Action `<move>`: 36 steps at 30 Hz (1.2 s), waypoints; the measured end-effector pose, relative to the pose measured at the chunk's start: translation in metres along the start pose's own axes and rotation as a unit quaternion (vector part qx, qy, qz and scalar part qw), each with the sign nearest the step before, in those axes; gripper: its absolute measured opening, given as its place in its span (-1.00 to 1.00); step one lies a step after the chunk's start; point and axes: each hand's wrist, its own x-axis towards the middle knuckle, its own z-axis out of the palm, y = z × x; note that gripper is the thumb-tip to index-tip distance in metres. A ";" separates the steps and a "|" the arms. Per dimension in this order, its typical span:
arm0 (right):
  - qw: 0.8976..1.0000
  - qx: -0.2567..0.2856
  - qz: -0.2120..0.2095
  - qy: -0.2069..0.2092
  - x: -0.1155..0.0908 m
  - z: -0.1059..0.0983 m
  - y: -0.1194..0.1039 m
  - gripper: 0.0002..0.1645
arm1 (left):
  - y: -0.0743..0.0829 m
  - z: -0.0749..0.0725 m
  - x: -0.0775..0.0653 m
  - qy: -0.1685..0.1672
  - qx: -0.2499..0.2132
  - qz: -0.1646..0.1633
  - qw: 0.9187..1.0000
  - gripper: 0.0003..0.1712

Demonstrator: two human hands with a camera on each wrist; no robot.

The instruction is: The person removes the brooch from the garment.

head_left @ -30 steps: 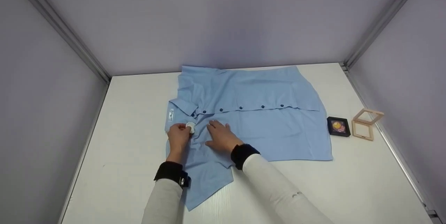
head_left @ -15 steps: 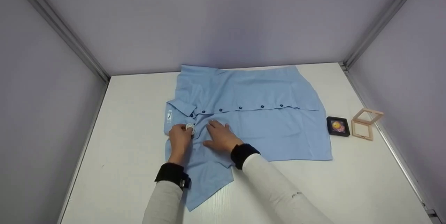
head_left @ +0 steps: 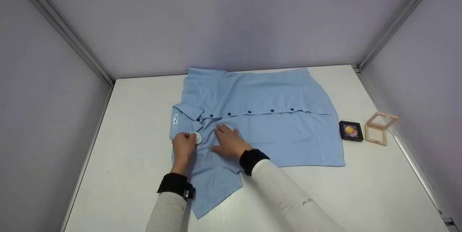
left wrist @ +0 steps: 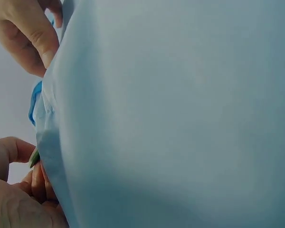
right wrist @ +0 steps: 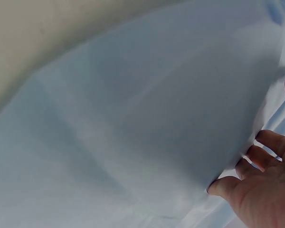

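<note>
Left hand (head_left: 183,148) has thumb and fingers closed in a pinch on a white disc (head_left: 196,138), which has slid a little nearer the person; to me that suggests it's being worked across the cloth. Beneath the grip spreads the shirt (head_left: 278,136), collar (head_left: 188,110) just beyond. Right of it, the right hand (head_left: 231,143) presses the fabric, fingers spread.

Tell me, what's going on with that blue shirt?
Someone's left hand pinches a small, round white disc near the collar of a light-blue cloth shirt. Their right hand rests on the shirt. The shirt lies spread on a white table, with a square black picture frame and an open, pale wood-coloured frame past its hem.
</note>
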 end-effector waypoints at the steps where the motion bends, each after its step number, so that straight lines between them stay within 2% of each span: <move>1: 1.000 0.004 0.001 0.001 0.000 0.000 0.000 -0.10 | -0.001 -0.001 0.000 0.004 0.000 -0.001 1.000 -0.65; 6: 1.000 0.030 0.004 0.001 -0.001 -0.001 -0.001 -0.12 | -0.004 -0.008 0.001 0.010 -0.009 -0.010 1.000 -0.64; 12: 1.000 0.029 -0.004 0.000 -0.001 0.002 0.003 -0.12 | -0.009 -0.009 0.003 0.019 -0.029 -0.030 0.999 -0.64; 16: 1.000 0.020 -0.008 -0.002 0.000 0.003 0.006 -0.12 | -0.010 -0.012 0.002 0.020 -0.066 -0.046 0.997 -0.64; 20: 1.000 0.014 -0.006 -0.007 0.002 0.004 0.009 -0.10 | -0.011 -0.014 0.000 0.023 -0.094 -0.031 0.995 -0.63; 24: 1.000 0.013 -0.007 -0.003 0.006 0.004 0.010 -0.09 | -0.012 -0.011 0.001 0.011 -0.075 -0.016 0.997 -0.60; 28: 1.000 0.002 -0.010 -0.001 0.010 0.004 0.011 -0.08 | -0.009 -0.009 0.005 -0.004 -0.060 -0.020 0.998 -0.58; 32: 1.000 -0.002 -0.015 -0.009 0.012 0.003 0.014 -0.08 | -0.006 -0.008 0.008 -0.004 -0.048 -0.011 0.999 -0.59; 36: 0.999 0.033 -0.025 -0.013 0.010 0.000 0.016 -0.12 | -0.006 -0.008 0.008 0.005 -0.041 -0.007 0.999 -0.62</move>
